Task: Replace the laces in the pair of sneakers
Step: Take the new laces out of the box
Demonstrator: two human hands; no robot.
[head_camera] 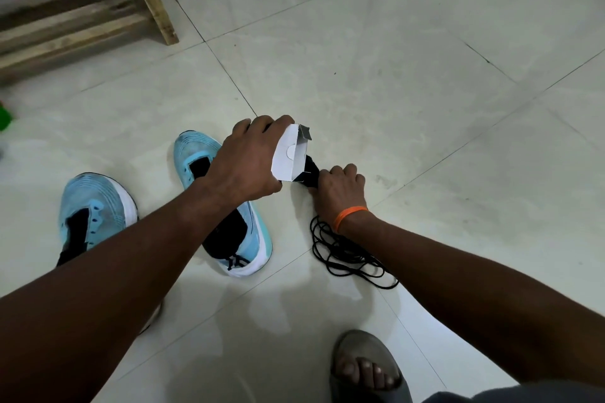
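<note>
The black bundle of lace (311, 170) sits half out of the open end of a small white cardboard box (289, 154), held above the floor just right of the sneakers. The right hand (342, 188) has its fingers curled round the bundle's free end. The left hand (248, 160) grips the box from above, fingers wrapped over its far side.

This looks like unpacking the new laces. To do it well, the left hand should probably hold the box firm without crushing it, while the right draws the bundle straight out along the box — a sideways tug could snag on the flap or tear the card. Pulling the whole bundle rather than one strand should avoid a tangle.

The two light-blue knit sneakers with white soles lie on the pale tiled floor (393, 75), one (95, 206) at the near left, the other (193, 154) partly behind the left forearm — no lace shows in their eyelets. A loose coil of thin black cord (347, 255), likely the old laces, lies under the right wrist and is best kept apart from the new ones.
</note>
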